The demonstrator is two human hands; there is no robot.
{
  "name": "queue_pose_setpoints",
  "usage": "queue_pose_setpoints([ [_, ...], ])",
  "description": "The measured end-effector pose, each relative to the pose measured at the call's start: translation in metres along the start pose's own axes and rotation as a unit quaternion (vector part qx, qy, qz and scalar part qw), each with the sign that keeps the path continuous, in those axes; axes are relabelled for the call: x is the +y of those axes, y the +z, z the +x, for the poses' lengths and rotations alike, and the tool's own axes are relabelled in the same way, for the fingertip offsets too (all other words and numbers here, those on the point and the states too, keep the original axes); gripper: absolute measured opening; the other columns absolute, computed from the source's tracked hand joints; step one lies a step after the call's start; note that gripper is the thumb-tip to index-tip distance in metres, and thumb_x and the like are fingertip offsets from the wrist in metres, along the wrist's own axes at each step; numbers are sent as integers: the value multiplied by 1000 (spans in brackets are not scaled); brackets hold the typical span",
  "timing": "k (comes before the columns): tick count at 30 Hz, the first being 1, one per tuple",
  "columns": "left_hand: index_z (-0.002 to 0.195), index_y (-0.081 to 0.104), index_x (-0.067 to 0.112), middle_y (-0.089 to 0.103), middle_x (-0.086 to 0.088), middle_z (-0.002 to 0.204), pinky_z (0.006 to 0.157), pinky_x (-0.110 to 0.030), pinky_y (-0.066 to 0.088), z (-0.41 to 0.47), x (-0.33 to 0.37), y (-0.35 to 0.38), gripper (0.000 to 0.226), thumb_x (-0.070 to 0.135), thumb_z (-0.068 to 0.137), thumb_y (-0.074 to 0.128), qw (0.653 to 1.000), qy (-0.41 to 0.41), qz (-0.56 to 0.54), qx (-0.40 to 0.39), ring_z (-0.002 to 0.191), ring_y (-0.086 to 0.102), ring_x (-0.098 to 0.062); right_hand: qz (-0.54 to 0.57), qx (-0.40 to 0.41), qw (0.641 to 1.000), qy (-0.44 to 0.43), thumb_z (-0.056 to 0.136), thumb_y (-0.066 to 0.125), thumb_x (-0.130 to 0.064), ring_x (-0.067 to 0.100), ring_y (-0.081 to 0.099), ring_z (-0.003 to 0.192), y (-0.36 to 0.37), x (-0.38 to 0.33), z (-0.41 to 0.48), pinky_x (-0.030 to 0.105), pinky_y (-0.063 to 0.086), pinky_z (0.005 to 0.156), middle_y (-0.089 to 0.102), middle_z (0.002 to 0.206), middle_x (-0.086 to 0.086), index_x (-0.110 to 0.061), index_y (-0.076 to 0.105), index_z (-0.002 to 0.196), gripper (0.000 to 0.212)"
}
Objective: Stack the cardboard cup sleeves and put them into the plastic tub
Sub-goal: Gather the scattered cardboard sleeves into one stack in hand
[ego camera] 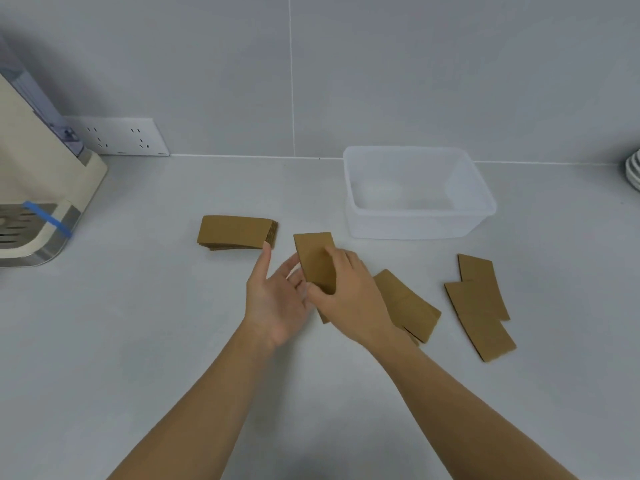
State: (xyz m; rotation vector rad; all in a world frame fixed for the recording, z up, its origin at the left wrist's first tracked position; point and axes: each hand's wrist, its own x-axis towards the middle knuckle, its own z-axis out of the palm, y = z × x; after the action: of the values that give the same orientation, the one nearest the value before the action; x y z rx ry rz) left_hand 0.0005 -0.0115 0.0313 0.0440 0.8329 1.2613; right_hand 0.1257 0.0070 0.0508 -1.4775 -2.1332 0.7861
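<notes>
My right hand (pixel 349 299) grips a flat brown cardboard sleeve (pixel 313 252) and holds it above the counter at the centre. Just left of it, my left hand (pixel 277 299) is open, palm up, its fingers close to the sleeve's lower edge. A neat stack of sleeves (pixel 235 232) lies on the counter to the left, near my left fingertips. More loose sleeves lie to the right: a few overlapping ones (pixel 408 304) beside my right wrist and two others (pixel 479 306) farther right. The translucent plastic tub (pixel 478 220) stands behind them with nothing in it.
A cream appliance with a metal drip tray (pixel 41 188) stands at the far left. Behind it a white socket panel (pixel 121 136) sits on the grey tiled wall. A stack of white dishes (pixel 633 168) pokes in at the right edge.
</notes>
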Motion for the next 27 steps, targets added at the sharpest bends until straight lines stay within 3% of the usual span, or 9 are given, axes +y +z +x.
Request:
queue_pose_setpoints([
  [4, 116, 66, 14, 70, -9, 112, 87, -43, 54, -7, -6, -1, 78, 68, 60, 61, 997, -47, -3, -55, 106, 65, -29, 24, -19, 999, -22, 83, 54, -36, 21, 40, 124, 12, -11, -11, 36, 37, 104, 43, 136, 5, -16, 29, 138, 64],
  [7, 119, 63, 15, 65, -7, 125, 89, -40, 53, -9, -7, -1, 77, 67, 62, 63, 997, -54, -23, -58, 113, 61, -26, 39, -28, 999, -26, 85, 54, -32, 20, 31, 132, 19, -12, -17, 34, 27, 109, 38, 143, 6, -16, 22, 142, 67],
  [10, 123, 61, 15, 62, -7, 128, 86, -41, 54, -8, -10, -1, 76, 65, 66, 60, 996, -59, -31, -59, 115, 59, -26, 30, -28, 999, -30, 85, 55, -34, 20, 41, 118, 20, -8, -20, 36, 36, 103, 47, 131, 6, -15, 34, 134, 56],
  [13, 125, 59, 15, 62, -7, 128, 85, -43, 54, -5, -14, -3, 75, 63, 67, 61, 995, -67, -52, -60, 115, 59, -28, -4, -42, 998, -56, 85, 55, -39, 20, 44, 115, 15, -2, -21, 36, 35, 99, 48, 130, 5, -14, 47, 123, 46],
  [17, 121, 62, 16, 66, -8, 122, 90, -46, 50, -1, -23, -4, 71, 63, 68, 63, 991, -97, -71, -63, 109, 62, -29, 25, -88, 995, -44, 87, 52, -43, 16, 49, 112, -3, 12, -19, 36, 43, 96, 52, 127, 1, -21, 44, 132, 50],
  [19, 118, 63, 14, 68, -11, 116, 84, -47, 54, 1, -28, -4, 68, 61, 69, 64, 989, -101, -88, -62, 103, 65, -31, 52, -64, 997, -10, 87, 53, -43, 11, 54, 101, -13, 18, -18, 33, 49, 88, 56, 119, -4, -25, 44, 131, 48],
  [22, 120, 61, 11, 66, -15, 120, 91, -53, 49, 4, -34, -1, 69, 56, 68, 67, 989, -88, -106, -48, 108, 63, -32, 19, -4, 999, 40, 88, 51, -39, 13, 55, 100, -24, 34, -15, 29, 46, 83, 58, 120, -2, -24, 44, 130, 44],
  [27, 120, 60, 9, 66, -17, 119, 92, -50, 48, 10, -40, -5, 67, 56, 72, 63, 991, -65, -113, -36, 110, 62, -32, -67, 60, 992, 90, 85, 52, -42, 23, 51, 110, -24, 58, -26, 34, 37, 92, 57, 121, 5, -17, 39, 132, 55],
])
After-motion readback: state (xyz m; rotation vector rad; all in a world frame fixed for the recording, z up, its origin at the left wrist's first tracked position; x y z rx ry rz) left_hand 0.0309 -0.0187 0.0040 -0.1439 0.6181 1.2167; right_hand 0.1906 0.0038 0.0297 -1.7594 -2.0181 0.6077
